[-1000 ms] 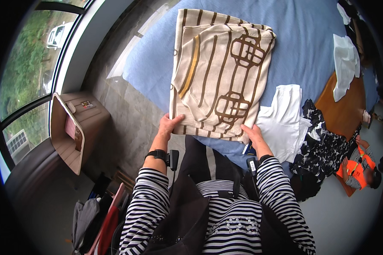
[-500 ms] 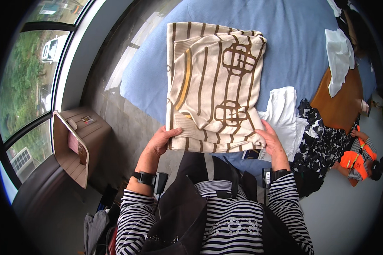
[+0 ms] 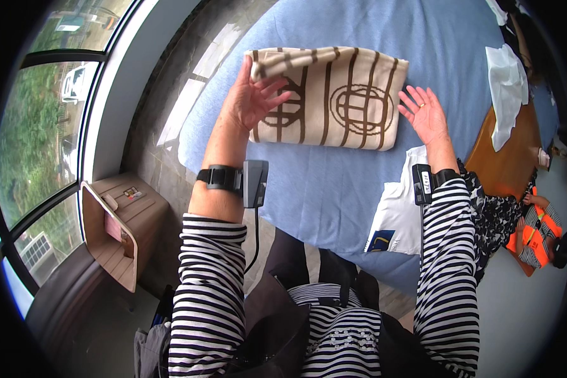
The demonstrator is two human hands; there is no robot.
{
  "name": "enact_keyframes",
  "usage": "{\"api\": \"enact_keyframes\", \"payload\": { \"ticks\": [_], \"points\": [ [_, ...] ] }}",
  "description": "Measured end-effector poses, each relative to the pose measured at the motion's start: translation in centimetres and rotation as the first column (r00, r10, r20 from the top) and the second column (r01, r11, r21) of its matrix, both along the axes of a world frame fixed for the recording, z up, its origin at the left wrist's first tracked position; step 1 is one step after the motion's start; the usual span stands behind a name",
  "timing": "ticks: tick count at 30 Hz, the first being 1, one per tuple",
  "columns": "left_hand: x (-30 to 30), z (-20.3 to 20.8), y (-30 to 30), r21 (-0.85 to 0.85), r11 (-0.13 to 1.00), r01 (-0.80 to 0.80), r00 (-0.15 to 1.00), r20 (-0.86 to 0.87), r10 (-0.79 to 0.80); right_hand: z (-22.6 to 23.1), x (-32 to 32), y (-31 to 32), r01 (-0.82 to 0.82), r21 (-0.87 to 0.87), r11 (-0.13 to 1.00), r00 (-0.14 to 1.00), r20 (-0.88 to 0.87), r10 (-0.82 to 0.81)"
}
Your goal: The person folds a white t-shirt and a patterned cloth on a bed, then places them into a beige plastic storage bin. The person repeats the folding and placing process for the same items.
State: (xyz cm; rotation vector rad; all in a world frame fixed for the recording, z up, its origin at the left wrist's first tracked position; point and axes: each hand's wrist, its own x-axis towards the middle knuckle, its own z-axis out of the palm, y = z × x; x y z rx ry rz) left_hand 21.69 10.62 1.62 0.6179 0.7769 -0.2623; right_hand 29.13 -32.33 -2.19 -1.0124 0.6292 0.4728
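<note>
A cream knitted sweater [image 3: 318, 129] with brown stripes and brown looped patterns lies folded into a wide rectangle on the blue cloth [image 3: 309, 189]. Over its left edge reaches my left hand [image 3: 251, 97], fingers spread and not closed on the knit. One finger points up beside the sweater's far left corner, where a loose fold of knit bulges. Just off the right edge, my right hand [image 3: 427, 116] is palm up with its fingers apart, holding nothing.
White clothing [image 3: 400, 208] lies on the cloth near my right forearm. Beyond it are a black-and-white patterned fabric [image 3: 494, 211], a brown surface [image 3: 504, 151] and another white garment [image 3: 507, 94]. A person in an orange vest [image 3: 538, 233] is at far right. A beige bin [image 3: 123, 233] stands left by the window.
The sweater's near part has been folded away from me, making it shorter. Both hands have let go of the near edge and moved forward to its sides.
</note>
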Motion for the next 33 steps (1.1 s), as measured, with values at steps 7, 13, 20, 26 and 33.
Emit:
{"api": "enact_keyframes", "payload": {
  "ticks": [7,13,20,26,33],
  "points": [
    [-3.2,-4.9,2.6,0.899,0.366,0.241,0.967,-0.254,-0.013,-6.2,-2.2,2.2,-0.23,-0.809,0.541,0.956,-0.086,0.279],
    [-5.7,-9.2,1.2,0.696,0.655,0.295,0.955,-0.215,-0.202,-8.7,-4.4,3.4,-0.292,-0.53,0.796,0.947,-0.041,0.32],
    [-7.2,-8.9,0.7,0.499,0.838,0.221,0.975,-0.122,-0.185,-6.0,-5.2,4.7,-0.289,-0.314,0.904,0.957,-0.1,0.272],
    [-13.6,-6.9,1.6,0.419,0.89,0.181,0.983,-0.094,-0.156,-2.1,-9.1,3.9,-0.372,-0.155,0.915,0.907,-0.271,0.323],
    [-28.2,-2.6,1.3,0.231,0.962,0.143,0.964,-0.252,-0.083,0.1,-18.9,2.6,-0.485,0.041,0.874,0.801,-0.381,0.462]
  ]
}}
